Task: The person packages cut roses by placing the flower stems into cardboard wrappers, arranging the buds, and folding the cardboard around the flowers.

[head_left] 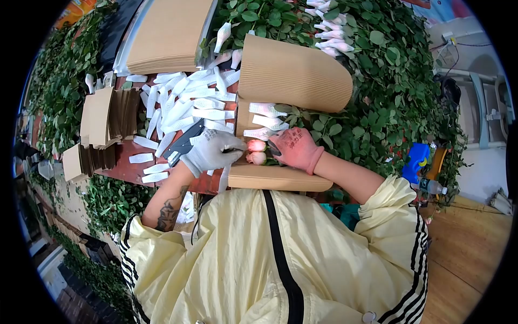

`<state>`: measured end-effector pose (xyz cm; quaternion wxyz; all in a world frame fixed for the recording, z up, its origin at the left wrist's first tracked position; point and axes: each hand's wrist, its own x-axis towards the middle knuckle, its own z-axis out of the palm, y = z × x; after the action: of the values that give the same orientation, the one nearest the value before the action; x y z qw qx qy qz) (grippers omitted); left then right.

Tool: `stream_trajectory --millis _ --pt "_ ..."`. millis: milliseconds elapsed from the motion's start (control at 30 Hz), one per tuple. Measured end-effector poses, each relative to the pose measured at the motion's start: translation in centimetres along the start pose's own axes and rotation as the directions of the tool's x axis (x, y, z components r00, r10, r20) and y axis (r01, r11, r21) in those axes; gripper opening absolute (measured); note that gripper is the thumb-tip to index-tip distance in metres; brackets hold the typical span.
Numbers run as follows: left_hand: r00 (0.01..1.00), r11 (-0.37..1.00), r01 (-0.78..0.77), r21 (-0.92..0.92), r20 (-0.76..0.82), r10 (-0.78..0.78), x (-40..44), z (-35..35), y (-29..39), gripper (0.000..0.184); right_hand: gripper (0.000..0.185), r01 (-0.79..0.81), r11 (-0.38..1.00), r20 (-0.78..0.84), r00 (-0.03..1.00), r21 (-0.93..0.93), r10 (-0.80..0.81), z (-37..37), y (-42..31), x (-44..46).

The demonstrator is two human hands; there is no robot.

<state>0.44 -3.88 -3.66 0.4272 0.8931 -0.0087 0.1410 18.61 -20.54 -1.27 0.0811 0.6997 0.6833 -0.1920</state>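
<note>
My left hand (216, 150), in a grey-white glove, is closed beside two pink roses (256, 152); a black and silver tool (184, 142) lies against its palm side. Fingers of my right hand (294, 149), in a pink glove, are curled at the roses' right edge, and what they hold is hidden. The roses lie one above the other on corrugated brown cardboard (280, 177). Just above them sit net-wrapped roses (264, 121) on the same cardboard, below its raised flap (291, 73).
White foam net sleeves (183, 102) are heaped on the left. Beyond them stand a stack of cardboard sheets (170, 38) and small cardboard pieces (108, 116). Leafy stems (399, 97) spread on the right, near a blue object (415, 161) and a clear bottle (433, 187).
</note>
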Motion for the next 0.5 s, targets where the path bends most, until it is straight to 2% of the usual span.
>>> stream_trajectory --millis 33,67,100,167,300,367,400,467,500 --pt "0.975 0.979 0.187 -0.081 0.141 -0.174 -0.2 -0.1 0.0 0.017 0.036 -0.006 1.000 0.031 1.000 0.004 0.006 -0.2 -0.1 0.0" --pt "0.900 0.917 0.376 -0.131 0.290 -0.327 -0.4 -0.3 0.1 0.016 0.036 -0.010 1.000 0.061 0.998 0.008 0.010 -0.3 -0.1 0.1" --pt "0.899 0.917 0.378 -0.129 0.288 -0.330 -0.3 -0.3 0.4 0.016 0.036 -0.006 1.000 0.059 0.998 0.009 0.006 0.1 0.0 0.1" --pt "0.806 0.851 0.524 -0.043 0.349 -0.478 0.1 -0.2 1.1 0.017 0.034 0.068 0.997 -0.104 0.992 -0.034 -0.072 1.5 0.5 -0.3" --pt "0.755 0.776 0.619 -0.126 0.369 -0.542 -0.5 -1.2 1.0 0.018 0.031 0.074 0.997 -0.124 0.989 -0.018 -0.076 -1.6 -0.1 -1.7" --pt "0.805 0.725 0.593 -0.349 0.281 -0.523 -1.7 -0.7 -0.3 0.025 0.030 0.072 0.996 -0.153 0.986 0.057 -0.062 -3.0 -0.6 -2.1" --pt "0.820 0.751 0.572 -0.331 0.245 -0.516 -1.8 -0.8 -0.3 0.024 0.030 0.073 0.996 -0.147 0.987 0.058 -0.064 -3.2 -0.8 -1.7" --pt "0.848 0.792 0.531 -0.301 0.201 -0.491 -1.7 -1.1 0.0 0.023 0.027 -0.002 0.991 0.182 0.983 0.135 -0.023 -3.3 -1.4 -0.4" --pt "0.873 0.832 0.488 -0.265 0.149 -0.464 -1.7 -1.2 0.1 0.022 0.027 0.001 0.992 0.198 0.980 0.128 -0.026 -3.0 -1.4 -0.2"
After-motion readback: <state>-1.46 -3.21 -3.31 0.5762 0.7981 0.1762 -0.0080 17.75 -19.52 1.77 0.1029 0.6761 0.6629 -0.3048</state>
